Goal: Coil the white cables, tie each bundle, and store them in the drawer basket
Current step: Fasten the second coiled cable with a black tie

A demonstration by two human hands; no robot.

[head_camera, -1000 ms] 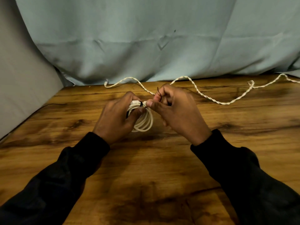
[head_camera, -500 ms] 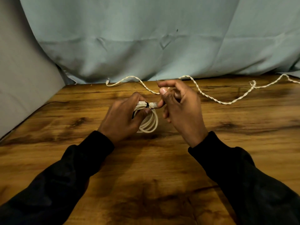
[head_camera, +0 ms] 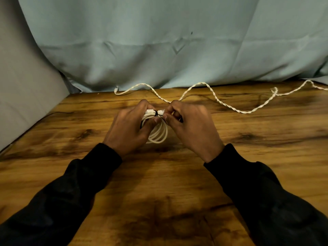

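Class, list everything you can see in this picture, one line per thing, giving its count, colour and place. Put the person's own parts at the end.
coiled cable bundle: one, white, held above the table's middle between both hands
tie: one, black, wrapped round the top of the bundle
twisted cable: one, white, lying loose along the table's far edge
table: one, brown wood grain, fills the lower view
cloth backdrop: one, pale blue-green, hanging behind the table
panel: one, grey, at left
sleeves: two, black, lower corners
left hand: grips the bundle
right hand: pinches the tie's end
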